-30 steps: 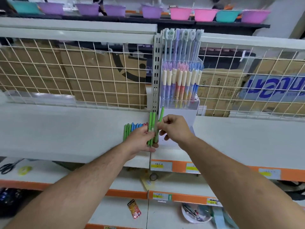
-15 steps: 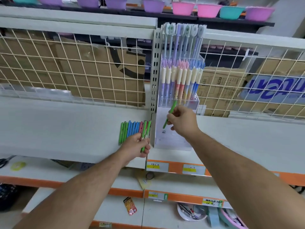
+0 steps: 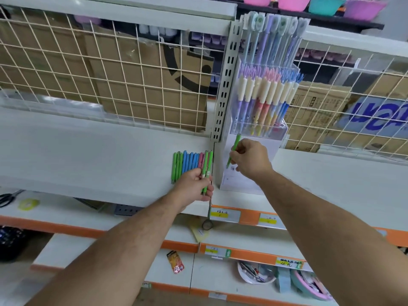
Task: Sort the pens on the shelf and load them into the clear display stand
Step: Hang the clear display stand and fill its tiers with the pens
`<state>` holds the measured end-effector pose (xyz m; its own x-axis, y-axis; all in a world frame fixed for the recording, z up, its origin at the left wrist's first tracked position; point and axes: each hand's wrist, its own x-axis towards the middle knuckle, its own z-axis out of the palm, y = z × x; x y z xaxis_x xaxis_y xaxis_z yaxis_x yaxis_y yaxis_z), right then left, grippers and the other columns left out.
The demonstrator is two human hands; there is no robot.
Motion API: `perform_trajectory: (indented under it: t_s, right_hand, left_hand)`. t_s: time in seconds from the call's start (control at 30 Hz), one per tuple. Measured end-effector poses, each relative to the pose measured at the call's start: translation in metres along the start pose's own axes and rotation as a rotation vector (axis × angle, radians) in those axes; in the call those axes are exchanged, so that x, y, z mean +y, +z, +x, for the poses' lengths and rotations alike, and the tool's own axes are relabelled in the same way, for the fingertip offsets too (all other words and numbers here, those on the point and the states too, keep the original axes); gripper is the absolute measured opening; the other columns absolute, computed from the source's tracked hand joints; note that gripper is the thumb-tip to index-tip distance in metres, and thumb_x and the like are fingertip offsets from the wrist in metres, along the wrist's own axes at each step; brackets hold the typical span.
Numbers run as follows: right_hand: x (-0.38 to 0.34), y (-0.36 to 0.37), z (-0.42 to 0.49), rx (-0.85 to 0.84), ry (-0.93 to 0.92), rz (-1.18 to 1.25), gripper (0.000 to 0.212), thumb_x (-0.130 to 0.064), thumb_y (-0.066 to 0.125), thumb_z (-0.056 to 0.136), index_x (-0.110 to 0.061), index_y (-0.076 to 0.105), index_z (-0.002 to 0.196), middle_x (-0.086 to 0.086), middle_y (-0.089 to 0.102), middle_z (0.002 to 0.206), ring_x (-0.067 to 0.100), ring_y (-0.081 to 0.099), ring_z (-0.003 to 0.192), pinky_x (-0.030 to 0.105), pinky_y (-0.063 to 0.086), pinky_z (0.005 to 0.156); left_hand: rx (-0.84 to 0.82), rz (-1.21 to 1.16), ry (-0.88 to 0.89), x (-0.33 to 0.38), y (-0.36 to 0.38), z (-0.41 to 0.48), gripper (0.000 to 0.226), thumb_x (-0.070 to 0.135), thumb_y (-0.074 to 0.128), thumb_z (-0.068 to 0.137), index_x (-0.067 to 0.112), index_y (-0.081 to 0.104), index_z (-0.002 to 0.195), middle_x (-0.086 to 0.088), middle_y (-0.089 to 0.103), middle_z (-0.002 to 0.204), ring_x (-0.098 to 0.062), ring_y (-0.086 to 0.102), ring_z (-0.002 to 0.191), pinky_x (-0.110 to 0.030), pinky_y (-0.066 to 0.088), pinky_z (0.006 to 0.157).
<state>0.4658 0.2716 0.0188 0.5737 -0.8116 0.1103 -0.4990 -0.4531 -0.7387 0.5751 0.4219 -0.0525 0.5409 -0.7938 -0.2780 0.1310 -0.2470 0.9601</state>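
A row of green, blue and pink pens (image 3: 186, 162) lies on the white shelf (image 3: 88, 155). My left hand (image 3: 194, 184) is closed around two green pens (image 3: 207, 171) at the right end of that row. My right hand (image 3: 248, 159) grips one green pen (image 3: 234, 149), tilted, its upper tip just under the front of the clear display stand (image 3: 260, 129). The stand sits on the shelf beside a metal upright and holds several pastel pens standing upright.
A wire mesh panel (image 3: 110, 74) backs the shelf, with cardboard boxes (image 3: 143, 85) behind it. Coloured bowls (image 3: 326, 4) line the top shelf. Lower shelves with orange edges hold scissors (image 3: 8, 196), a tape roll (image 3: 28, 204), a small packet (image 3: 175, 261) and a bowl of items (image 3: 256, 272).
My right hand has drawn one green pen out of the bundle and lifted it right toward the stand. My left hand has lowered the other green pens to the row on the shelf.
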Motion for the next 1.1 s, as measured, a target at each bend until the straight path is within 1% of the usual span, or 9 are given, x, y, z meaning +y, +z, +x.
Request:
perform_trajectory:
  t_s: [0.17, 0.23, 0.33, 0.47, 0.57, 0.7, 0.9, 1.03, 1.1]
  right_hand:
    - [0.0013, 0.0052, -0.0002, -0.012, -0.023, -0.118, 0.01, -0.014, 0.068, 0.093, -0.011, 0.066, 0.083, 0.013, 0.073, 0.087, 0.029, 0.069, 0.077, 0.039, 0.06, 0.072]
    - [0.0014, 0.0075, 0.0011, -0.026, -0.052, -0.169, 0.01, -0.013, 0.067, 0.093, -0.011, 0.067, 0.083, 0.014, 0.072, 0.087, 0.029, 0.067, 0.079, 0.037, 0.057, 0.073]
    - [0.0011, 0.0094, 0.0028, -0.04, -0.07, -0.216, 0.013, -0.013, 0.065, 0.093, -0.01, 0.065, 0.08, 0.013, 0.071, 0.082, 0.03, 0.066, 0.077, 0.033, 0.054, 0.067]
    - [0.0011, 0.01, 0.0062, -0.055, -0.053, -0.205, 0.013, -0.012, 0.065, 0.093, -0.002, 0.068, 0.085, 0.015, 0.071, 0.082, 0.032, 0.068, 0.078, 0.039, 0.058, 0.07]
    - [0.001, 0.008, 0.0087, -0.071, -0.018, -0.162, 0.013, -0.011, 0.066, 0.093, -0.001, 0.069, 0.087, 0.017, 0.072, 0.083, 0.034, 0.071, 0.081, 0.045, 0.06, 0.073]
    - [-0.0002, 0.0075, 0.0082, -0.088, -0.024, -0.162, 0.012, -0.011, 0.065, 0.094, 0.0, 0.068, 0.089, 0.018, 0.072, 0.085, 0.034, 0.072, 0.082, 0.049, 0.061, 0.075]
    - [-0.0029, 0.0081, 0.0054, -0.11, -0.073, -0.271, 0.01, -0.009, 0.062, 0.092, -0.002, 0.066, 0.086, 0.017, 0.071, 0.082, 0.034, 0.07, 0.079, 0.046, 0.06, 0.072]
    - [-0.0018, 0.0064, 0.0066, -0.118, 0.0, -0.229, 0.012, -0.013, 0.067, 0.094, -0.002, 0.07, 0.089, 0.017, 0.072, 0.087, 0.032, 0.071, 0.084, 0.046, 0.06, 0.078]
    - [-0.0005, 0.005, 0.0036, -0.09, 0.036, -0.194, 0.011, -0.015, 0.07, 0.092, -0.004, 0.071, 0.09, 0.014, 0.073, 0.089, 0.029, 0.07, 0.084, 0.041, 0.06, 0.077]
  left_hand:
    - [-0.009, 0.004, -0.005, -0.0004, -0.0007, -0.0003, 0.014, 0.0, 0.054, 0.097, 0.008, 0.066, 0.096, -0.012, 0.07, 0.084, -0.022, 0.069, 0.074, -0.039, 0.062, 0.074]
    - [-0.011, -0.005, -0.004, -0.0011, -0.0007, 0.0, 0.014, -0.001, 0.055, 0.096, 0.008, 0.066, 0.095, -0.012, 0.07, 0.083, -0.022, 0.069, 0.073, -0.04, 0.061, 0.075]
    - [-0.007, -0.014, -0.009, -0.0016, -0.0008, 0.001, 0.014, -0.001, 0.055, 0.096, 0.007, 0.066, 0.095, -0.012, 0.07, 0.081, -0.021, 0.069, 0.072, -0.039, 0.062, 0.073]
    - [-0.006, -0.017, -0.015, -0.0023, -0.0011, 0.0013, 0.013, 0.0, 0.055, 0.096, 0.006, 0.067, 0.096, -0.012, 0.071, 0.082, -0.02, 0.07, 0.071, -0.035, 0.062, 0.069]
    - [-0.008, -0.015, -0.015, -0.0031, -0.0017, 0.0019, 0.012, 0.0, 0.057, 0.096, 0.006, 0.067, 0.098, -0.013, 0.071, 0.085, -0.019, 0.071, 0.071, -0.031, 0.06, 0.066]
    - [-0.008, -0.013, -0.01, -0.0043, -0.0018, 0.003, 0.012, 0.001, 0.057, 0.096, 0.007, 0.068, 0.098, -0.013, 0.072, 0.086, -0.018, 0.071, 0.07, -0.03, 0.059, 0.065]
    - [-0.01, -0.021, 0.0, -0.0052, -0.0016, 0.0044, 0.012, 0.002, 0.058, 0.096, 0.006, 0.068, 0.1, -0.014, 0.072, 0.089, -0.018, 0.071, 0.072, -0.03, 0.06, 0.066]
    - [-0.011, -0.022, 0.002, -0.0062, -0.0016, 0.0046, 0.012, 0.003, 0.058, 0.097, 0.007, 0.068, 0.101, -0.013, 0.073, 0.089, -0.019, 0.072, 0.073, -0.03, 0.059, 0.066]
    - [-0.013, -0.027, 0.002, -0.0068, -0.0021, 0.0046, 0.011, 0.004, 0.059, 0.097, 0.008, 0.069, 0.1, -0.013, 0.074, 0.089, -0.019, 0.072, 0.074, -0.03, 0.059, 0.066]
